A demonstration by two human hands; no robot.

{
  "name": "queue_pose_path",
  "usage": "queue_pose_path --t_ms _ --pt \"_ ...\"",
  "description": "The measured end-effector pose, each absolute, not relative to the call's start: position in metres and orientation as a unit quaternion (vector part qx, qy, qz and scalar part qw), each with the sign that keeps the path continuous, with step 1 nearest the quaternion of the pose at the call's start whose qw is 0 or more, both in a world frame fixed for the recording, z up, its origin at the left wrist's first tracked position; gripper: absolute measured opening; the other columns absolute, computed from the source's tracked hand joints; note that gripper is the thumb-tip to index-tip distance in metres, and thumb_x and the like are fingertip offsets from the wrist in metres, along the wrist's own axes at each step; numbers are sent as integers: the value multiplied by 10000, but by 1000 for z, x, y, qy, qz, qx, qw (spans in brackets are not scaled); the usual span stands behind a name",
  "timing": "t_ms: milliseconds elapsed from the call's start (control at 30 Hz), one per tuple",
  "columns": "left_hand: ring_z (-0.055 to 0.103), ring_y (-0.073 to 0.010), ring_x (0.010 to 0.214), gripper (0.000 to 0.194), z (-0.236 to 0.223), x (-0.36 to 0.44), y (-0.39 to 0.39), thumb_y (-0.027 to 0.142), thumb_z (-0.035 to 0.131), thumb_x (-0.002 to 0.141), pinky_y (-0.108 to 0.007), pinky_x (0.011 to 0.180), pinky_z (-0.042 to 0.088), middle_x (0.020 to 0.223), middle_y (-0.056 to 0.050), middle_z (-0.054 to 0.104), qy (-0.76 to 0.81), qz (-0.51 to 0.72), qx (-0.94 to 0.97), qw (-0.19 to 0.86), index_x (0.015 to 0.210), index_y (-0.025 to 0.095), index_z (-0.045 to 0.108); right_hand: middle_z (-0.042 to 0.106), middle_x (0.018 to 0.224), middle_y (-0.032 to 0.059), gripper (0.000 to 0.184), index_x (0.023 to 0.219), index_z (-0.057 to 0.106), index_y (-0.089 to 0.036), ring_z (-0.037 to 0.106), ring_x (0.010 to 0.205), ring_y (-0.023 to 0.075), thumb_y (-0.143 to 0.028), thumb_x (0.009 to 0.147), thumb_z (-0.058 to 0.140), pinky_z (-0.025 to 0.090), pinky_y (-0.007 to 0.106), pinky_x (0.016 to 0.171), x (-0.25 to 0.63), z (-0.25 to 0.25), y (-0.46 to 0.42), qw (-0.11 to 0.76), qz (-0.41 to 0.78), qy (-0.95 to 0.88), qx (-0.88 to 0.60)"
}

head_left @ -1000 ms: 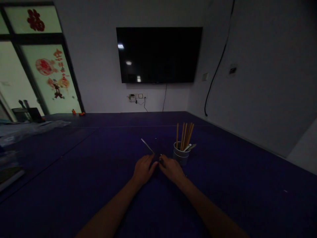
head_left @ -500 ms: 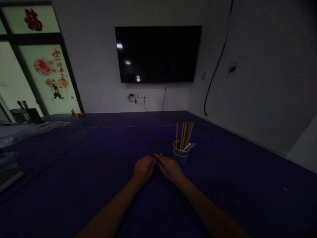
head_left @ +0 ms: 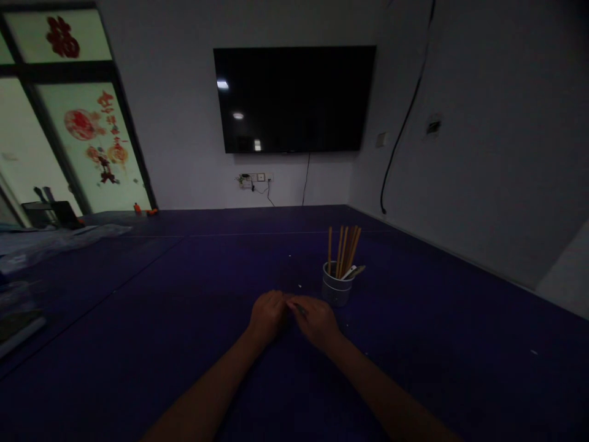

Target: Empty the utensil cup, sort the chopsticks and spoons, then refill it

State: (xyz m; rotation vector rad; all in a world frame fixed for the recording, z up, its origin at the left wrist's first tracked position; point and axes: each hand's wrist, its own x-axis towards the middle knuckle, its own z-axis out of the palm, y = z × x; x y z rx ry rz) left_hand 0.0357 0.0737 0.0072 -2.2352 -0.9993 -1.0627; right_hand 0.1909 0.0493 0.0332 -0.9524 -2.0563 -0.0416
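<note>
My left hand and my right hand meet at the fingertips, low over the dark blue tabletop. The fingers of both are curled closed. A small, dark greyish piece shows between the thumb and fingers of my right hand; its kind is too dim to make out. Whatever my left fingers pinch is hidden behind them. Right behind my right hand stands a grey cup, holding several thin wooden sticks and a white-handled tool.
A large black television hangs on the far wall above sockets and cords. Clear plastic sheeting lies at the far left, with a tray-like thing nearer. Small orange objects sit at the back edge. White specks dot the table.
My right hand has drawn slightly back and turned, its fingers more curled, and the greyish piece now shows in it. My left hand has barely moved.
</note>
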Motion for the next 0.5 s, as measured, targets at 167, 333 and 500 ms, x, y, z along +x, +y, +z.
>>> queue_pose_path --t_ms 167,333,500 --pt "603 -161 732 311 8 37 75 231 341 933 -277 653 491 810 -61 654 -407 -375 -801 230 1170 177 536 672 731 73 452 761 622 -205 635 700 187 -444 923 275 485 308 680 214 46 54 591 -95 -676 -430" --pt "615 -163 716 284 2 37 78 238 347 927 -286 649 502 778 -59 658 -402 -363 -812 218 1010 177 612 638 762 96 500 784 568 -180 603 723 208 -493 920 202 440 313 676 242 65 64 667 -128 -515 -523" --pt "603 -154 646 290 -1 37 79 255 353 926 -276 611 492 698 -48 644 -397 -348 -826 196 897 176 630 626 769 90 497 828 566 -169 578 718 218 -516 903 218 401 310 663 253 69 73 678 -81 -465 -564"
